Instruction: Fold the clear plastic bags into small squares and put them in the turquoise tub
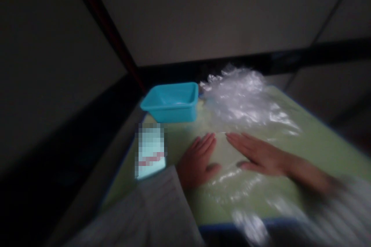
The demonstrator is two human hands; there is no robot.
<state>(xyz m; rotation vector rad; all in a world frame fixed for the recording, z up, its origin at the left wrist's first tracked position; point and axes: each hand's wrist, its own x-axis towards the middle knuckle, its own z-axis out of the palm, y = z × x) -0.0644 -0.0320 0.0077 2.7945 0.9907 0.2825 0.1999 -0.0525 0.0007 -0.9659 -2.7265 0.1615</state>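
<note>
My left hand (199, 161) lies flat, palm down, its fingers stretched forward. Opposite it, my right hand (257, 155) is also flat, fingers extended and thumb apart. Between and under them a clear plastic bag (232, 179) is spread over the green tabletop (307, 142), its lower end reaching past the near edge. Both hands rest on or just over this film; blur hides the exact contact. Beyond the right hand sits a crumpled heap of clear plastic bags (243, 92).
A turquoise plastic basin (176, 114) stands at the table's far left corner. Nearer, left of my left hand, lies a bright pixelated rectangle (151, 150), a phone screen perhaps. The table has a blue edge (321, 117). Pale wall panels (217, 19) rise behind it.
</note>
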